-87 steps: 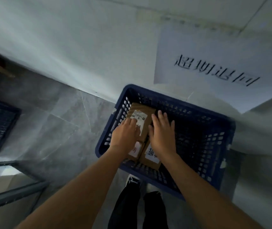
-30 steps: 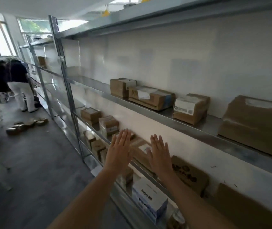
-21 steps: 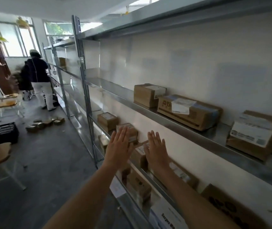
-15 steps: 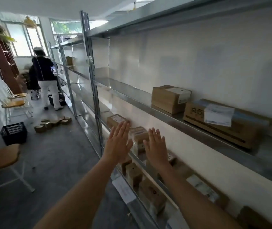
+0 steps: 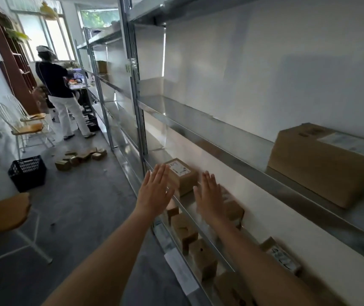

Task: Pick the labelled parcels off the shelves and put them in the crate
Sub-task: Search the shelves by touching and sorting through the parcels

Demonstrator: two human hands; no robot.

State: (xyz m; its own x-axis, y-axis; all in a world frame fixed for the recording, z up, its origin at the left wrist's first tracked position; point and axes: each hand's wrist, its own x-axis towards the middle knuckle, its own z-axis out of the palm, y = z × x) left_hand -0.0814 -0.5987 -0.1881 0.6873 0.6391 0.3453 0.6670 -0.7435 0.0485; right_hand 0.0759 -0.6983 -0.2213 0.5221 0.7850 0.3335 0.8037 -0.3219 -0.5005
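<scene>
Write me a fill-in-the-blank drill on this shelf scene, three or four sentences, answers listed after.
1. Both hands, the left hand and the right hand, have their fingers ____ and hold nothing.
2. The small parcel between the hands carries a white ____ on its top face.
3. The black crate stands on the ____.
4. The large brown box sits on the shelf ____ the small parcel's shelf.

Missing words: straight; label; floor; above
</scene>
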